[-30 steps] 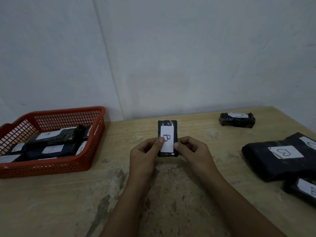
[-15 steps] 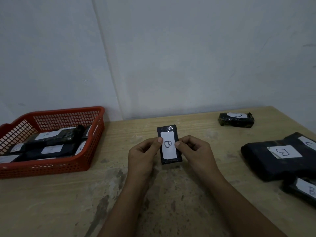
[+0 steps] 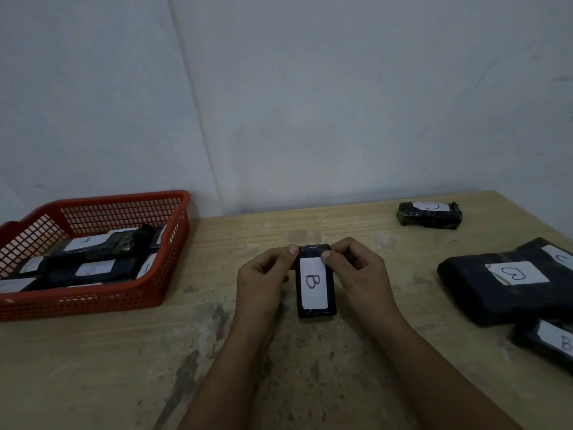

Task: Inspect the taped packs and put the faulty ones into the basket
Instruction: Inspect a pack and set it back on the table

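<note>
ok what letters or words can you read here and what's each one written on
"B": white label on the small black pack that both hands hold.
"B", seen turned round: label on the large black pack at right.
"B", cut by the frame edge: label on the pack at lower right.
Curved mark, maybe "C" or "U": label on the far pack.
Labels on the packs in the red basket: too blurred to read.

Your left hand (image 3: 263, 282) and right hand (image 3: 359, 276) flank the pack (image 3: 315, 285) on the table (image 3: 124, 367), thumbs on its far end. Far to the left of your hands sits the basket (image 3: 155, 293) with several packs in it. Beyond your right hand lies a lone pack (image 3: 429, 215). Further right lies a big pack (image 3: 508, 282), with another pack (image 3: 548, 342) just before it.
</note>
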Demonstrator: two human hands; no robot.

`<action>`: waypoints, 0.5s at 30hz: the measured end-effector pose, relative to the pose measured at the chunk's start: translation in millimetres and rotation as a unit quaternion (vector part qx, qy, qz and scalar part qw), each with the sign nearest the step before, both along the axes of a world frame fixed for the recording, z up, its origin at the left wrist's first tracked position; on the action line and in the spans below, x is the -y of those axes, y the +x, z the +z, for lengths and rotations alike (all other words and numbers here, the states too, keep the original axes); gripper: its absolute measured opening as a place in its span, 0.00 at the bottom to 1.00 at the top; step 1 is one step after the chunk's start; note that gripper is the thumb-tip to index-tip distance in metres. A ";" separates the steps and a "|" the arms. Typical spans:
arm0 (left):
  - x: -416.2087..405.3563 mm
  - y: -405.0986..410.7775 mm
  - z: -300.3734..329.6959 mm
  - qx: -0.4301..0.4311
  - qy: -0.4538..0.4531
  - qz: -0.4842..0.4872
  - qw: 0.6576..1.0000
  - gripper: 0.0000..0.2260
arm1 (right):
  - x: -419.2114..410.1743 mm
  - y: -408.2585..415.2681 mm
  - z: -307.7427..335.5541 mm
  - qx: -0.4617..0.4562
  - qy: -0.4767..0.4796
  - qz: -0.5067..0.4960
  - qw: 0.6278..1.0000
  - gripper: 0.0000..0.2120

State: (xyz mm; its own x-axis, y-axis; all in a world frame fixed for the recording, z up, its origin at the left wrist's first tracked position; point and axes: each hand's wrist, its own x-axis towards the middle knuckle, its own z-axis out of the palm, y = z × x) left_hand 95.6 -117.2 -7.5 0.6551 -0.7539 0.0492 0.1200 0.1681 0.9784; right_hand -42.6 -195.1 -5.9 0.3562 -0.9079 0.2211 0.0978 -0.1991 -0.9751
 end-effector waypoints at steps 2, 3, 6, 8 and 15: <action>0.0 -0.7 0.5 0.009 -0.002 0.003 1.000 0.06 | 0.0 -0.6 0.6 -0.002 -0.004 0.008 1.000 0.13; -0.6 -1.0 1.1 0.010 -0.009 0.000 1.000 0.06 | 0.1 -0.8 1.0 -0.001 -0.006 0.010 1.000 0.13; -1.4 -2.4 3.0 0.031 -0.020 0.004 0.999 0.06 | -2.7 0.0 2.2 0.016 -0.007 0.007 1.000 0.10; -1.1 -3.4 2.2 0.068 -0.022 0.015 0.997 0.07 | -5.2 1.5 1.6 0.021 -0.019 -0.009 1.000 0.05; -2.3 -10.1 1.4 0.140 -0.048 0.023 0.989 0.09 | -11.0 -1.2 6.0 0.050 -0.035 -0.005 0.998 0.10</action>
